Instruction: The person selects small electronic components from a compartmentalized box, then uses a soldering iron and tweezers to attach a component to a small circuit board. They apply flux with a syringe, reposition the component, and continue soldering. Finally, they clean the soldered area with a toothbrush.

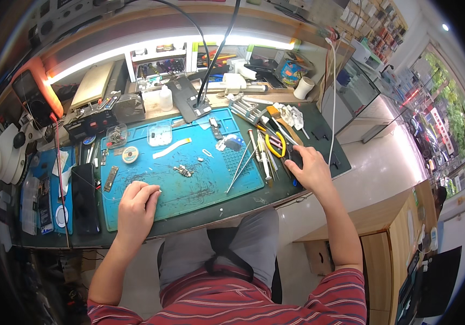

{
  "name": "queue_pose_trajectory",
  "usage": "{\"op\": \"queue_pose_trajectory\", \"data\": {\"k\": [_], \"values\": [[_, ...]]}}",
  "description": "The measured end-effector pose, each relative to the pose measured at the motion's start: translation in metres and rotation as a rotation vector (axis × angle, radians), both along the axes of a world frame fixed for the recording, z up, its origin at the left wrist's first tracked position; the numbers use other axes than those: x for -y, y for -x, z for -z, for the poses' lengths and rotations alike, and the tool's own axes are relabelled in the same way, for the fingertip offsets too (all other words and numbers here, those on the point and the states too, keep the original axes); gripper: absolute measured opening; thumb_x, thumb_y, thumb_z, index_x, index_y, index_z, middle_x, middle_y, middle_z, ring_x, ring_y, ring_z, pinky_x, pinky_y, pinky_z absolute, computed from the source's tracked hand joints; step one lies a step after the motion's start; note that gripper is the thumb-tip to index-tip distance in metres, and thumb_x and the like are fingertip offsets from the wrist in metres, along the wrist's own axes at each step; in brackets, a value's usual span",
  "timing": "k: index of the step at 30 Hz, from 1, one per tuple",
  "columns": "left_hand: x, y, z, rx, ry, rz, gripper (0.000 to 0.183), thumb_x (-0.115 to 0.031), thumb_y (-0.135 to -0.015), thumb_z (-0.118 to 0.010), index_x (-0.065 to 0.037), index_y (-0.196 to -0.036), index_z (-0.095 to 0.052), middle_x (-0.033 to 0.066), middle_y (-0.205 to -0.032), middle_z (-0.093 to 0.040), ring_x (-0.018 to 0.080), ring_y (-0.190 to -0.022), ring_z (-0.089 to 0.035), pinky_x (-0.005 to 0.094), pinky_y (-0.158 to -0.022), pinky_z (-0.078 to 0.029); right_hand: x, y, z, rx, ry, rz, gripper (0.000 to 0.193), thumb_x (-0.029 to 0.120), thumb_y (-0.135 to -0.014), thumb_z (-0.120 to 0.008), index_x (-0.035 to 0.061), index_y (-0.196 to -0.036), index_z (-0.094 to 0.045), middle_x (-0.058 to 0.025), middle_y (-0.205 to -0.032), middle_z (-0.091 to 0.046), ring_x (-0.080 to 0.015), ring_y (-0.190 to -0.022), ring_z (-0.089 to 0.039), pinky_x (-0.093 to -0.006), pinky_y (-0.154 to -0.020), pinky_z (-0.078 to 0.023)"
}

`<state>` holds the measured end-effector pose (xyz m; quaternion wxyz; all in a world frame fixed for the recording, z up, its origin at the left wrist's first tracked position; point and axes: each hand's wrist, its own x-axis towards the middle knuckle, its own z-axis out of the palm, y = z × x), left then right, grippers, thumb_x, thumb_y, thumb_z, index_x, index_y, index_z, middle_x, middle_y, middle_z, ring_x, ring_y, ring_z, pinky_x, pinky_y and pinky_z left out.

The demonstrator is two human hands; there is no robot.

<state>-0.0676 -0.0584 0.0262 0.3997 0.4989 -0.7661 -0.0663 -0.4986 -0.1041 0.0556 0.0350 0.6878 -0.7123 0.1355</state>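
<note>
My left hand (137,208) is at the front left of the blue work mat (200,196), its thumb and forefinger pinched together. A tiny whitish bit shows at the fingertips, too small to name. Over at the tools on the right, my right hand (313,169) curls its fingers around a dark object (296,157) that I cannot make out. Beside it lie yellow-handled pliers (275,146). A pair of tweezers (241,168) rests on the mat's right side. Mid-mat sits a small metallic electronic part (183,171), with a white flex strip (171,148) behind it.
A solder wire spool (130,155) and a clear plastic box (160,135) stand on the mat's left. A dark phone (85,198) lies left of it. At the back are a white bottle (166,98) and a brush (274,112). Black cables (217,54) hang down over the bench.
</note>
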Motion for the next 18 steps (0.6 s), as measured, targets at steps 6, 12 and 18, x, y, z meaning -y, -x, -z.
{"op": "queue_pose_trajectory", "data": {"k": [6, 12, 18], "values": [[-0.002, 0.004, -0.001, -0.132, -0.086, -0.03, 0.008, 0.001, -0.09, -0.072, 0.002, -0.098, -0.07, 0.0089, -0.089, -0.064, 0.0198, -0.071, -0.062, 0.0304, -0.063, -0.049, 0.019, 0.005, -0.009, 0.074, 0.243, 0.096, 0.042, 0.032, -0.082, -0.072, 0.0064, -0.116, -0.073, -0.0121, -0.112, -0.07, -0.0328, -0.105, -0.066, -0.043, -0.089, -0.055], [-0.001, 0.002, -0.001, -0.101, -0.084, -0.039, 0.009, 0.0, -0.091, -0.071, 0.001, -0.099, -0.07, 0.0102, -0.09, -0.064, 0.0221, -0.075, -0.064, 0.0315, -0.065, -0.051, 0.114, 0.015, -0.003, -0.211, 0.154, 0.026, 0.03, 0.028, -0.088, -0.071, 0.0101, -0.112, -0.075, -0.011, -0.102, -0.072, -0.0322, -0.097, -0.069, -0.0439, -0.086, -0.056], [-0.001, -0.001, 0.003, -0.033, 0.128, 0.019, 0.027, 0.003, -0.086, -0.068, 0.0, -0.112, -0.07, 0.0128, -0.091, -0.065, 0.0314, -0.087, -0.065, 0.0398, -0.076, -0.055, 0.233, -0.009, 0.013, -0.113, 0.199, -0.462, 0.025, 0.018, -0.09, -0.07, 0.01, -0.113, -0.075, -0.0117, -0.107, -0.076, -0.0324, -0.098, -0.072, -0.0419, -0.086, -0.057]]}}
